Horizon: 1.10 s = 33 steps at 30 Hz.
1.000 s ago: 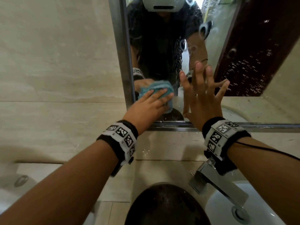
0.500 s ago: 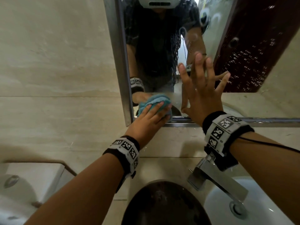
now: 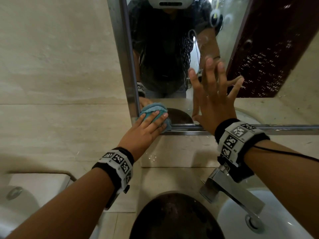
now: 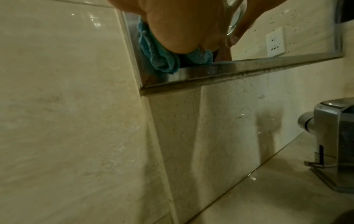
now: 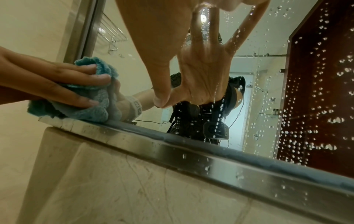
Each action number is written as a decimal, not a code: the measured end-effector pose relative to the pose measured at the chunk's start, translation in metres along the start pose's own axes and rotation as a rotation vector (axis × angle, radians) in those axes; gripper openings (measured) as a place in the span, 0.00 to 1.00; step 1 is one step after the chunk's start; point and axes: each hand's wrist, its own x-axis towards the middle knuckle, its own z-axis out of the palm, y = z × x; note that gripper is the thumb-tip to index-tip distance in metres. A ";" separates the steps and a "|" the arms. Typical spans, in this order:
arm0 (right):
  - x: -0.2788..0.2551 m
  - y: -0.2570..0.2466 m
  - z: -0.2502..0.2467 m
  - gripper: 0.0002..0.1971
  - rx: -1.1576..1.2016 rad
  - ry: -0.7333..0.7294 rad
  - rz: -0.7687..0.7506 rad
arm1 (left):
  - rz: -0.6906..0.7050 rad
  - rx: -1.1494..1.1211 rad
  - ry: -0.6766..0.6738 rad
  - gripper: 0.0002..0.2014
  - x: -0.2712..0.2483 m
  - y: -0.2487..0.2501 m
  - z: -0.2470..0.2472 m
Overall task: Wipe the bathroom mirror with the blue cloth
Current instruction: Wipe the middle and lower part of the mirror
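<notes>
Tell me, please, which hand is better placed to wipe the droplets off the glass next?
Left. The left hand already presses the bunched blue cloth on the steel-framed mirror; the right hand lies bare there.

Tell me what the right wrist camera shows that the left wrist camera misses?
Only the right wrist view shows the water droplets on the glass and the right hand spread flat on it. Only the left wrist view shows the metal tap. Both show the left hand pressing the blue cloth into the mirror's bottom corner.
</notes>
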 end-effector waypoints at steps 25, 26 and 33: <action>-0.001 0.002 0.007 0.67 0.004 0.043 -0.015 | 0.021 0.120 -0.093 0.37 0.007 -0.008 -0.026; -0.001 0.002 0.007 0.67 0.008 0.037 -0.012 | 0.029 0.133 -0.093 0.37 0.005 -0.011 -0.024; -0.001 0.001 0.008 0.65 -0.004 0.054 -0.011 | -0.076 -0.016 -0.198 0.39 0.021 0.026 -0.014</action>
